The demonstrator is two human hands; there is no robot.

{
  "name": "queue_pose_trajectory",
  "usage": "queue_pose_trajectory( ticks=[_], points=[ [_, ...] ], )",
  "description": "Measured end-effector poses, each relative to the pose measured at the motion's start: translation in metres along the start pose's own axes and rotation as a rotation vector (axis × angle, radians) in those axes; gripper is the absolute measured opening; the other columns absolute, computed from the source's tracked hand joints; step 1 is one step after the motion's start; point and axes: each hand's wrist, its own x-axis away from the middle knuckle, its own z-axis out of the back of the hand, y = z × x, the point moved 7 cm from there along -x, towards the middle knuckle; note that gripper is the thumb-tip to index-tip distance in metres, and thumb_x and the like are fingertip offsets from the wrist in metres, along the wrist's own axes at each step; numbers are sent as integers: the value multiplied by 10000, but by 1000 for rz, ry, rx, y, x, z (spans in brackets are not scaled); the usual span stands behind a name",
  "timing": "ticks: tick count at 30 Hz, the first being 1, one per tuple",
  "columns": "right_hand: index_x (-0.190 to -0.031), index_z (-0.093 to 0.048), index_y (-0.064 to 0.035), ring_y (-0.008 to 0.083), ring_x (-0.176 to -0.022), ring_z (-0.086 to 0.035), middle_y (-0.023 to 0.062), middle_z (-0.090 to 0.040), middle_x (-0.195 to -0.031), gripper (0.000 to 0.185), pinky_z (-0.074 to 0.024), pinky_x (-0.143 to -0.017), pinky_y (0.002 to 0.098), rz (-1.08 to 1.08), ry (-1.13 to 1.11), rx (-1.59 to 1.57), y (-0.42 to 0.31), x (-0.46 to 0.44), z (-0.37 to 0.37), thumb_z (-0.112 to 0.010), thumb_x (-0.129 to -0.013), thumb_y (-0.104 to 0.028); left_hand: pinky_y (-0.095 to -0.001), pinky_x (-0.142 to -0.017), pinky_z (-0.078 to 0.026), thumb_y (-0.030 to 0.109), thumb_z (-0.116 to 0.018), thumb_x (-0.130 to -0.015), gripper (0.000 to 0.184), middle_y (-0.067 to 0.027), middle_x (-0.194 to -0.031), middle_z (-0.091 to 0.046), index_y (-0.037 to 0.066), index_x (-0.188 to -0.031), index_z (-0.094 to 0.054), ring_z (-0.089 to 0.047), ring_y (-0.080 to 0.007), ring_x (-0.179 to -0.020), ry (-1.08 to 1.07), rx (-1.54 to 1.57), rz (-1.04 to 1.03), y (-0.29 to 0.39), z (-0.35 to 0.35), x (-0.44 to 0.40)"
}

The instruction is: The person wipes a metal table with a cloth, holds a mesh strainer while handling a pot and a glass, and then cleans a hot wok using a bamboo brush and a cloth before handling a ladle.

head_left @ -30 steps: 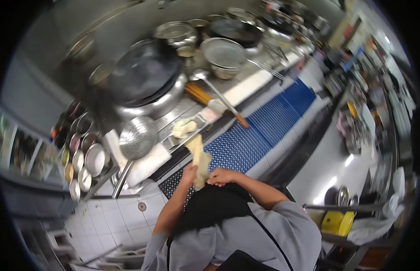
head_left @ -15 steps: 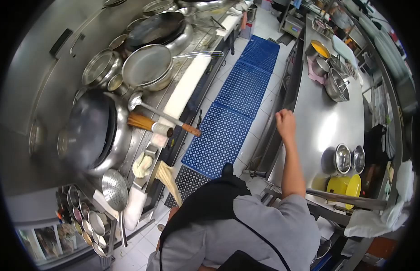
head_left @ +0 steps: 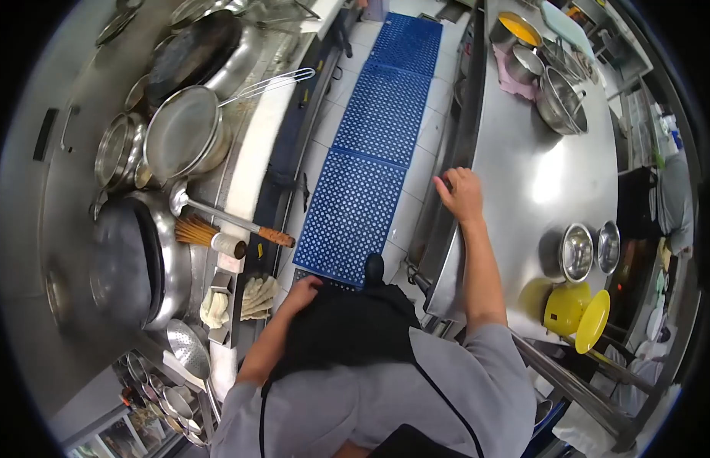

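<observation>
My right hand hangs over the near-left edge of the steel table. Its thumb stands apart from the loosely bent fingers, and nothing shows in it. My left hand is low at the side of my black apron; its fingers are mostly hidden, so I cannot tell what they hold. Closest to it is a beige cloth hanging off the stove front. Just beyond lie a ladle with a wooden handle and a bamboo brush.
Blue perforated mats run along the aisle floor. On the stove side are a wok, a sieve on a pot and a skimmer. The table bears steel bowls, a yellow container and a pot of orange liquid.
My view has moved forward along the aisle and turned slightly. My left hand has come into sight beside the apron. The right hand's thumb now shows apart from its fingers.
</observation>
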Motion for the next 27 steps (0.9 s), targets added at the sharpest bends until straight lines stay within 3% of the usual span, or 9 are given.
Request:
queue_pose_trajectory(
  ticks=[2, 6, 7, 10, 13, 16, 19, 22, 27],
  points=[
    [-756, -633, -68, 310, -770, -582, 101, -599, -740, 255, -462, -704, 418, -9, -11, 15, 2, -3, -2, -760, -801, -283, -420, -936, -508, 121, -594, -820, 316, -164, -1081, -713, 107, -1118, -700, -663, -336, -1073, -94, -16, 9, 16, -22, -17],
    [-724, -612, -74, 296, -764, -581, 93, -598, -731, 275, -465, -715, 408, -50, -59, 39, -1, -7, -1, -762, -797, -293, -405, -972, -485, 197, -630, -880, 290, -165, -1141, -699, 88, -1144, -683, -651, -320, -1122, -446, 18, -260, 57, -56, -21],
    [-720, -610, -76, 291, -762, -581, 92, -597, -730, 280, -464, -722, 404, -42, -89, 43, -2, -6, -3, -764, -794, -298, -389, -988, -474, 271, -607, -921, 339, -160, -1189, -687, 91, -1202, -664, -644, -320, -1146, -563, -24, -281, 45, -66, -34],
    [-712, -605, -81, 281, -758, -580, 90, -598, -727, 295, -458, -743, 395, -46, -165, 87, 0, -7, -5, -771, -785, -313, -377, -989, -472, 303, -580, -935, 398, -153, -1225, -679, 110, -1279, -635, -633, -318, -1165, -745, 113, -214, 19, -72, -65],
    [-700, -597, -83, 276, -755, -578, 90, -595, -724, 315, -451, -763, 396, -39, -230, 143, -2, -13, -15, -776, -780, -329, -382, -1018, -459, 337, -561, -935, 453, -140, -1289, -652, 138, -1340, -606, -613, -324, -1198, -792, -111, -255, 6, -75, -86],
    [-696, -592, -84, 278, -753, -577, 86, -584, -716, 320, -452, -758, 393, -27, -257, 182, -3, -17, -17, -774, -784, -331, -393, -1053, -443, 393, -532, -934, 488, -127, -1342, -623, 158, -1356, -601, -590, -331, -1231, -738, -393, -163, -19, -85, -109],
    [-695, -589, -85, 278, -740, -568, 77, -564, -703, 313, -453, -744, 391, -44, -280, 161, -4, -21, -21, -776, -787, -319, -484, -1112, -381, 429, -511, -928, 510, -101, -1406, -579, 182, -1366, -597, -538, -319, -1299, -795, -410, -185, -11, -86, -111],
    [-700, -593, -89, 273, -726, -558, 67, -552, -696, 294, -453, -727, 389, -67, -292, 196, -3, -23, -25, -781, -785, -298, -594, -1137, -299, 432, -520, -925, 521, -66, -1475, -518, 207, -1392, -576, -442, -287, -1390, -809, -515, -39, 4, -73, -108],
    [-692, -619, -91, 268, -730, -566, 59, -577, -708, 255, -452, -726, 380, -130, -314, 189, -2, -27, -28, -794, -798, -243, -661, -1144, -226, 440, -533, -919, 557, -24, -1588, -362, 227, -1434, -530, -297, -300, -1472, -789, -454, 121, -14, -64, -120]
  ],
)
